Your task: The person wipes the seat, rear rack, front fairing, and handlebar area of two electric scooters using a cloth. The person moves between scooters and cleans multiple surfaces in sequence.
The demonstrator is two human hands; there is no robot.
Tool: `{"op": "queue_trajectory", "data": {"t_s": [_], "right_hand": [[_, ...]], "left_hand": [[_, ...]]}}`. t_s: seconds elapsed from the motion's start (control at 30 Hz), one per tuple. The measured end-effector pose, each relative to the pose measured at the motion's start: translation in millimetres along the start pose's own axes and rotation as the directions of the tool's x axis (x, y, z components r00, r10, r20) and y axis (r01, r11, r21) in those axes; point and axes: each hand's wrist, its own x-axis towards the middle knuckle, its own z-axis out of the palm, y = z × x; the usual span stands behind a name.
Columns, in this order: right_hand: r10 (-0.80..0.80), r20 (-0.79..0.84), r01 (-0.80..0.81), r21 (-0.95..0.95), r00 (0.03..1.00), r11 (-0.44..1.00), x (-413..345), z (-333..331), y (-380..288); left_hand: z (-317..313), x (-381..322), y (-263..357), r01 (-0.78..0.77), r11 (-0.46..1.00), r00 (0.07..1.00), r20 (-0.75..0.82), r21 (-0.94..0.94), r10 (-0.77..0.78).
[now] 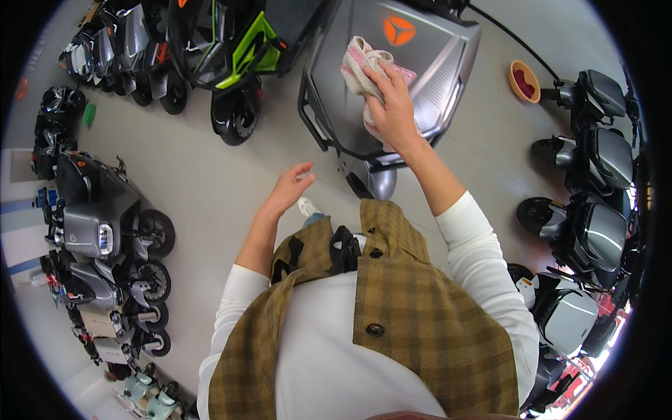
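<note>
Under my right hand (392,107) is a crumpled white and pink cloth (362,65), held against the grey front panel of a scooter (338,100). An orange emblem (399,30) shows on that panel, just beyond the cloth. Black tubular bars (313,123) run along the panel's lower and side edges, with the grey front fender (383,181) below. My left hand (291,186) hangs in the air left of the fender, fingers apart, holding nothing.
Beyond on the left stands a black and lime-green scooter (231,63). Grey scooters (89,231) line the left side, and several more (604,157) line the right. An orange basin (517,94) with something dark red inside sits on the tiled floor (210,194). A green basin (89,113) lies far left.
</note>
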Motion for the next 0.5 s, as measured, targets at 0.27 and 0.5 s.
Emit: {"op": "queue_trajectory", "data": {"t_s": [0.27, 0.5], "right_hand": [[-0.052, 0.079, 0.083, -0.467, 0.995, 0.881, 92, 116, 5], [-0.042, 0.193, 0.135, -0.499, 0.980, 0.856, 65, 164, 9]], "left_hand": [[-93, -14, -29, 0.004, 0.999, 1.000, 0.022, 0.039, -0.005], [-139, -21, -46, 0.030, 0.999, 0.989, 0.144, 0.033, -0.034]]}}
